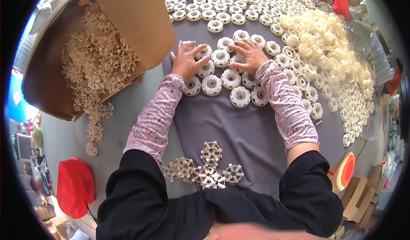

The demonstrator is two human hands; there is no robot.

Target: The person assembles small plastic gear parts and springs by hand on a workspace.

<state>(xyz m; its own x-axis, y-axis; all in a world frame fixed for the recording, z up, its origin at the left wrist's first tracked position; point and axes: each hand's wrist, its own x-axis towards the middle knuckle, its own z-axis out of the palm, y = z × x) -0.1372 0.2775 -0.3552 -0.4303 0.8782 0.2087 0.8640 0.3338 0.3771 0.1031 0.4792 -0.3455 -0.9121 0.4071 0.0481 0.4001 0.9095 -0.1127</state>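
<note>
Both my forearms, in pink patterned sleeve covers, reach over a group of white round plastic rings (211,85) on a dark grey cloth (222,124). My left hand (188,60) rests with spread fingers on the rings at the group's left side. On the right side, my right hand (250,55) lies over more rings, its fingers stretched apart. Neither hand is wrapped round a ring. Some rings are partly hidden under the fingers. Close to my body lies a small pile of spoked, wheel-like plastic pieces (211,153).
A tipped cardboard box (141,22) at the left spills many small spoked pieces (100,52). Rows of white rings (208,14) stand at the back. Translucent cream rings (318,39) are heaped at the right. A red bag (76,186) sits at the lower left.
</note>
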